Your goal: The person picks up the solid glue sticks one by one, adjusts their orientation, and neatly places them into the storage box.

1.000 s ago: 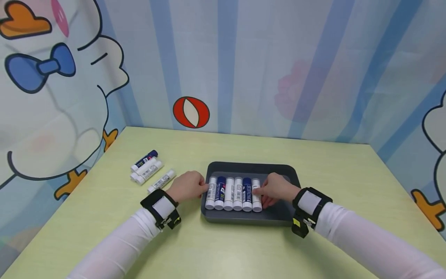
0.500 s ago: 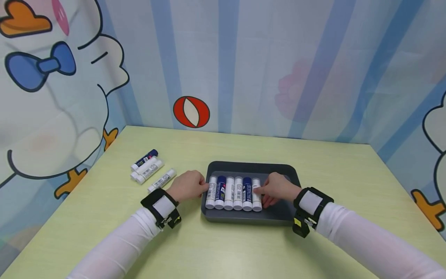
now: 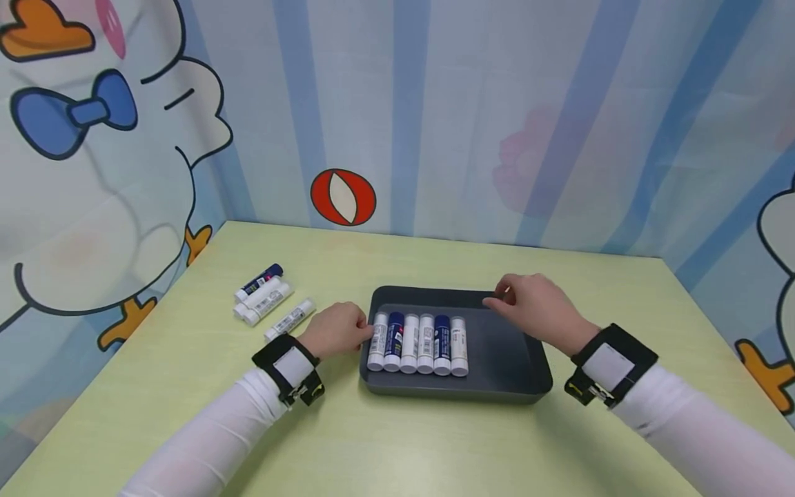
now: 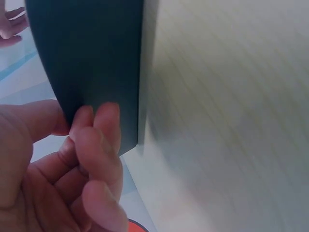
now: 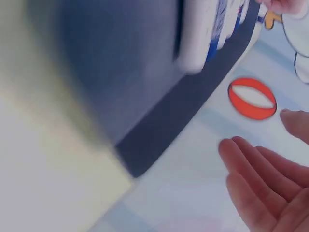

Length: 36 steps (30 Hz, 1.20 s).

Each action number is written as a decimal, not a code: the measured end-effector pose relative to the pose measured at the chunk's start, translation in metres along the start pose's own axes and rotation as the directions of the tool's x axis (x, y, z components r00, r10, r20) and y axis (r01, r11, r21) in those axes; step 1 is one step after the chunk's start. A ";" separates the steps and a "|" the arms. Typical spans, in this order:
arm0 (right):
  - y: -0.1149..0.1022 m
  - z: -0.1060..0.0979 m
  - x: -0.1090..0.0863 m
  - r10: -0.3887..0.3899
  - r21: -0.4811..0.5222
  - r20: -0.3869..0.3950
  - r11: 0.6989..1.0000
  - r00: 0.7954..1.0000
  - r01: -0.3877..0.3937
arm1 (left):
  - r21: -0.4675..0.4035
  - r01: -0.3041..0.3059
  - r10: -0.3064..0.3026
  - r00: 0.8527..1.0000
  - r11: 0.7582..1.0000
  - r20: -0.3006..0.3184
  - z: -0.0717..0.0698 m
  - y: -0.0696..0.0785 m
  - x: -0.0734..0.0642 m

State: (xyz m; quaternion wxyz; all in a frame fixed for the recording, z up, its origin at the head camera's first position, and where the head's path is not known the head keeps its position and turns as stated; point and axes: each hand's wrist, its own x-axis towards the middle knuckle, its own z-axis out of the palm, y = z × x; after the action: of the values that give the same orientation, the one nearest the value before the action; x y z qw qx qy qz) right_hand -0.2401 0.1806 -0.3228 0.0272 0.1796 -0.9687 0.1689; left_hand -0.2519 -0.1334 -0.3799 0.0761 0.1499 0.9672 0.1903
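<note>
A dark grey tray [image 3: 504, 362] holds a row of several glue sticks along its left half, some white and some navy. The rightmost is a white glue stick [image 3: 459, 347], with a navy glue stick [image 3: 442, 345] beside it. My left hand [image 3: 335, 330] grips the tray's left rim; the left wrist view shows the thumb on one side of the tray wall [image 4: 91, 58] and fingertips against the other. Over the tray's back right corner hovers my right hand [image 3: 540, 310], fingers relaxed and holding nothing, as the right wrist view [image 5: 270, 188] confirms.
Left of the tray, a single white glue stick [image 3: 290, 319] lies on the pale yellow table [image 3: 397, 442]. Farther back is a small group with a navy-capped glue stick [image 3: 259, 283] and white ones. A striped cartoon backdrop [image 3: 459, 124] stands behind the table.
My right hand has let go of the rightmost white glue stick and moved up and right, toward the tray's back right corner. The left hand stays at the rim.
</note>
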 end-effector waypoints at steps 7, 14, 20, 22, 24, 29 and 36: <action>0.033 -0.004 -0.020 0.031 -0.096 -0.092 0.995 0.995 -0.040 | 0.001 0.004 -0.004 1.000 1.000 0.004 -0.002 0.000 -0.001; 0.051 0.010 -0.031 0.153 -0.080 -0.003 0.985 0.988 -0.153 | 0.007 0.016 -0.016 1.000 1.000 0.001 -0.001 0.000 -0.001; 0.054 0.023 -0.034 0.223 0.052 0.138 0.971 0.965 -0.232 | 0.000 0.019 -0.019 1.000 1.000 0.003 0.000 -0.001 0.000; 0.054 0.026 -0.034 0.216 0.091 0.147 0.969 0.965 -0.230 | 0.001 0.018 -0.018 1.000 1.000 0.004 0.000 -0.001 0.000; 0.054 0.028 -0.034 0.206 0.112 0.140 0.968 0.968 -0.222 | 0.003 0.015 -0.015 1.000 1.000 0.004 0.000 -0.001 0.000; 0.056 0.031 -0.034 0.197 0.135 0.113 0.968 0.974 -0.212 | 0.009 0.009 -0.009 1.000 1.000 -0.002 -0.001 0.001 0.000; 0.057 0.034 -0.034 0.217 0.158 0.116 0.959 0.969 -0.234 | 0.035 -0.060 0.059 0.998 0.998 0.038 -0.010 -0.008 0.000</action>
State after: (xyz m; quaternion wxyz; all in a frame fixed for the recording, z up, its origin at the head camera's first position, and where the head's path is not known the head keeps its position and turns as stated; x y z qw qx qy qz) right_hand -0.2280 0.2308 -0.3766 -0.0548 0.0776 -0.9651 0.2442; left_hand -0.2561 -0.1440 -0.3739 0.0856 0.1835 0.9640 0.1724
